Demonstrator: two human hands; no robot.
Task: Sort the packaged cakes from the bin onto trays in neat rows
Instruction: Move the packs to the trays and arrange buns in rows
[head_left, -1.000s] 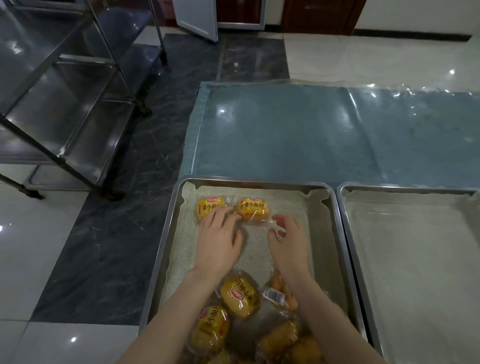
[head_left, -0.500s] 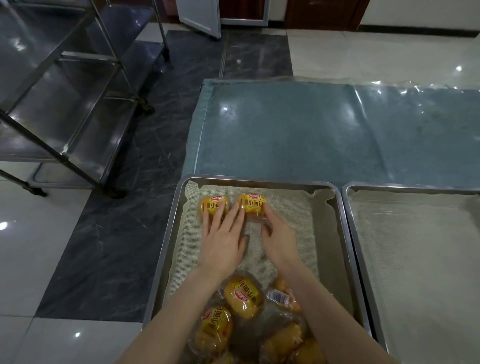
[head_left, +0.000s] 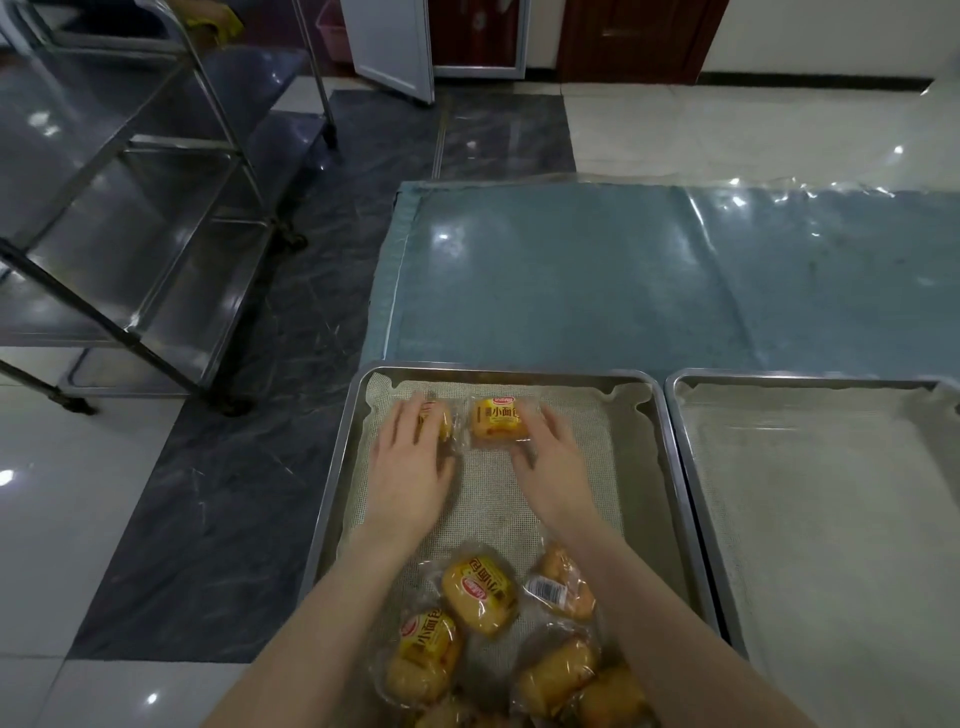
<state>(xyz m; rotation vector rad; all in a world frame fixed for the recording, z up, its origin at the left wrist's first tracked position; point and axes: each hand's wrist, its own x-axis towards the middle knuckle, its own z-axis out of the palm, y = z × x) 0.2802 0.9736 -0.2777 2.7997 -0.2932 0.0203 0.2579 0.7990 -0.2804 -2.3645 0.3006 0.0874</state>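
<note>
I see my left hand (head_left: 410, 467) lying flat with straight fingers on the left packaged cake (head_left: 445, 422), covering most of it, so only a yellow strip shows at its right edge. My right hand (head_left: 550, 467) is released too. Its fingers reach along the right side of the second packaged cake (head_left: 497, 420) and its thumb touches the packet's near edge, without closing round it. The two cakes sit side by side, just about touching, in the far left part of the steel tray (head_left: 332, 493), along its far rim, on a pale mesh liner (head_left: 488, 499).

At the bottom of the frame, between my forearms, a loose heap of wrapped cakes (head_left: 480, 592) lies on the near end of the same tray, the packets overlapping at different angles. A second lined tray (head_left: 831, 519) sits just to the right, its rim beside the first.

Both trays rest on a desk (head_left: 623, 280) covered in blue cloth under clear plastic. A steel rack (head_left: 156, 208) stands on the tiled floor in the upper left of the frame.
</note>
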